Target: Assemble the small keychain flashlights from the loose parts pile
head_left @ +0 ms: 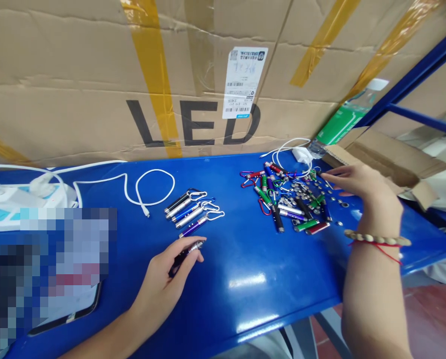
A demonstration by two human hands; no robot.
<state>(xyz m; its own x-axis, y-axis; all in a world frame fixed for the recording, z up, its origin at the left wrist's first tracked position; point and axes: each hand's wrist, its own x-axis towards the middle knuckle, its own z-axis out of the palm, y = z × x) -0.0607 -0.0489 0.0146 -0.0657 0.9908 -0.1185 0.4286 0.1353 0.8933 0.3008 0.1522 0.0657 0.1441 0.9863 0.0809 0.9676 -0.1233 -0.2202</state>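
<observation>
My left hand (170, 264) is closed around a small dark keychain flashlight (178, 260), its silver end showing past the fingertips. Just beyond lies a row of several finished-looking keychain flashlights (191, 212) in black, silver, blue and purple, with carabiner clips. At the right, my right hand (365, 187) hovers at the edge of a mixed pile, fingers stretched out and apart, nothing visible in them. That pile holds loose flashlight tubes (307, 226) in green, red, black and purple, coloured carabiners (264, 207), and many button cells (301, 192).
A big cardboard box (96, 65) stands along the back of the blue table (245, 279). Left are a power strip (6, 207), a white cable (174, 184) and a partly blurred phone (77, 309). A green-labelled bottle (342, 122) and an open carton (387, 154) stand right.
</observation>
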